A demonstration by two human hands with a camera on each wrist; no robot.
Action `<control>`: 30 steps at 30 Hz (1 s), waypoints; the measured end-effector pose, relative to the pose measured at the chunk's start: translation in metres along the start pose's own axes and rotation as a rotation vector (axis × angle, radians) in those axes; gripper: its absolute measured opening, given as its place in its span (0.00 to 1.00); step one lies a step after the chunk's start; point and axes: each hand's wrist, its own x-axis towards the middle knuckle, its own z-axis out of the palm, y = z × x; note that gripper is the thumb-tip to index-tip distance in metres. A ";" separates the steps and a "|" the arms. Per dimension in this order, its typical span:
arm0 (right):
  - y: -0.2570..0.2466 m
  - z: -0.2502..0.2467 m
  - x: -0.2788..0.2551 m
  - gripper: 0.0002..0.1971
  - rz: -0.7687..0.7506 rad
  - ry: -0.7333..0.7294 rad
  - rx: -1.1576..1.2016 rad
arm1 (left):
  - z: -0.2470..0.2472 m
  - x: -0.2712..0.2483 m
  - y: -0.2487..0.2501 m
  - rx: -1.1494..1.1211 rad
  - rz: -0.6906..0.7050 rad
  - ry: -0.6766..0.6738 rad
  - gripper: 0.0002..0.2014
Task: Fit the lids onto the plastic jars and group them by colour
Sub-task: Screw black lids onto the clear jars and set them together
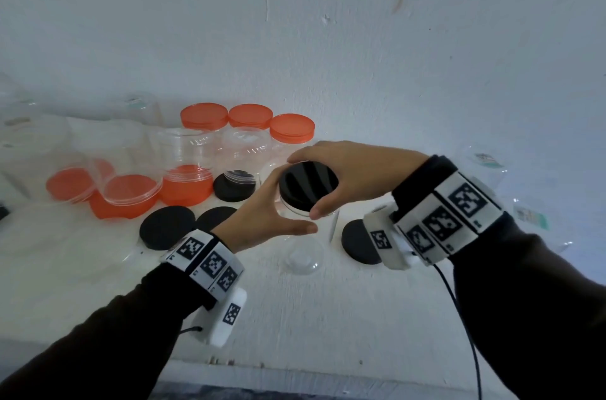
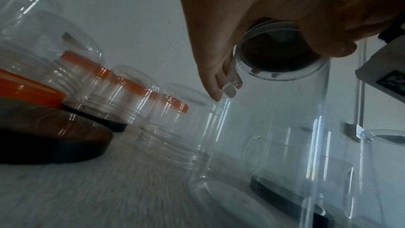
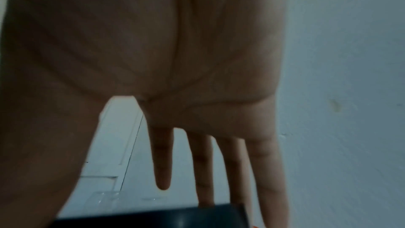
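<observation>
Hands [image 1: 341,180] [image 1: 265,219] clasp black-lidded jar [image 1: 306,203], upright.

No word, brand or number can be read anywhere. The white wrist bands [image 1: 205,260] carry square black-and-white code patterns, with tiny marks beside them too small to make out. Small teal and white stickers [image 1: 487,159] sit on the clear jars [image 1: 492,170] at the right, and another on a jar at the back left, but their print is blurred.
</observation>
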 end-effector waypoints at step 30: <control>-0.015 -0.006 0.019 0.38 0.014 -0.213 -0.206 | -0.008 0.009 -0.005 -0.221 -0.061 -0.200 0.47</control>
